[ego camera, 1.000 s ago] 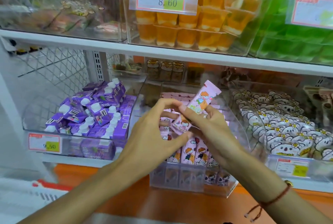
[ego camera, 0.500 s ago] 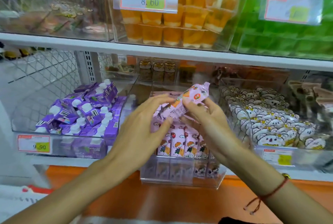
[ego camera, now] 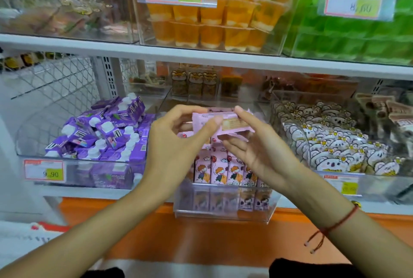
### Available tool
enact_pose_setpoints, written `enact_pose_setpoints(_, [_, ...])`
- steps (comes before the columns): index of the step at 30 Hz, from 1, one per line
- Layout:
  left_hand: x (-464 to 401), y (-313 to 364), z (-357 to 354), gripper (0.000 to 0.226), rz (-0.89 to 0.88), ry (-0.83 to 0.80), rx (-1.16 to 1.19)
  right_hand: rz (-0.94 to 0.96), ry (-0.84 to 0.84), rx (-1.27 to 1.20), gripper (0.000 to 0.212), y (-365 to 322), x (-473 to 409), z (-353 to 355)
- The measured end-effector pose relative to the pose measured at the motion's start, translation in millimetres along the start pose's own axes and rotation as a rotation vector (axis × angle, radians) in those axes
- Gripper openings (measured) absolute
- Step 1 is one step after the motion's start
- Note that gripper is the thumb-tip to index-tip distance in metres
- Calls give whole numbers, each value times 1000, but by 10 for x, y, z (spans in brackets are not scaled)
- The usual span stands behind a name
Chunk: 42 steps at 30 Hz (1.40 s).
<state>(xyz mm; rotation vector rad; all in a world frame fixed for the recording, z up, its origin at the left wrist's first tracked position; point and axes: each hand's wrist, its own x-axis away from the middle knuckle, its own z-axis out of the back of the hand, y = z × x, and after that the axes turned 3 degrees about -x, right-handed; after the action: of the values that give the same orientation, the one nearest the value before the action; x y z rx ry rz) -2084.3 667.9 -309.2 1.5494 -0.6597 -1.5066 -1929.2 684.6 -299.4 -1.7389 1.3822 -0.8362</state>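
Observation:
A pink snack packet (ego camera: 232, 124) lies roughly level between my two hands, its back label facing me. My left hand (ego camera: 176, 146) pinches its left end between thumb and forefinger. My right hand (ego camera: 257, 150) holds the right end, forefinger on top and the other fingers spread below. Both hands hover above a clear bin (ego camera: 225, 210) on the middle shelf, where several matching pink packets (ego camera: 220, 171) with a cartoon child stand upright in a row.
A bin of purple spouted pouches (ego camera: 105, 134) sits to the left, a bin of white bear-print packets (ego camera: 330, 141) to the right. Above the white shelf board (ego camera: 201, 53) stand bins of orange jelly cups (ego camera: 214, 25) and green packs (ego camera: 357, 34). An orange ledge (ego camera: 201, 233) runs below.
The packet has turned from steeply tilted, with its cartoon front showing, to nearly level with its back label showing. Both hands stayed on it and rose slightly above the bin.

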Motion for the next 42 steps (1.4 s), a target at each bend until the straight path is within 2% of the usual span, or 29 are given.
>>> enact_pose_setpoints(2, [-21,1,27,25,94,38,45,-6,-5,-44,22,-24,-8,16])
enact_pose_setpoints(5, [-72,-2,70,28,258,14,77,33,67,-57,13,-59,-32,35])
enact_pose_setpoints(7, [-81,19,85,28,374,-110,112,39,128,-12,15,-69,-46,46])
enact_pose_setpoints(10, [-65,70,93,34,484,-279,205,9,223,73,29,-74,-51,54])
enact_pose_setpoints(15, [-66,58,97,34,552,-320,253,19,288,179,37,-71,-36,40])
enact_pose_setpoints(17, [-73,38,92,26,527,-320,188,52,250,201,40,-60,-38,45])
enact_pose_setpoints(19, [-74,-12,98,21,403,-304,41,120,180,232,40,-59,-43,64])
enact_pose_setpoints(23, [-50,-109,123,36,49,-334,-294,302,-53,319,30,-129,-21,76])
enact_pose_setpoints(26, [-46,-140,139,35,-56,-327,-330,389,-193,412,32,-143,8,59])
enact_pose_setpoints(31, [-53,-181,140,37,-81,-304,-275,491,-187,574,46,-106,49,27])
enact_pose_setpoints(34, [-36,-159,118,30,-99,-282,-272,531,-41,619,56,-56,58,-19])
enact_pose_setpoints(36, [-26,-132,108,27,-115,-259,-272,559,66,619,42,-27,45,-31])
enact_pose_setpoints(38, [-39,-117,112,30,-109,-253,-254,548,97,585,30,-27,32,-28])
enact_pose_setpoints(42, [-78,-77,91,46,88,-403,4,434,-26,482,27,-30,30,-19])
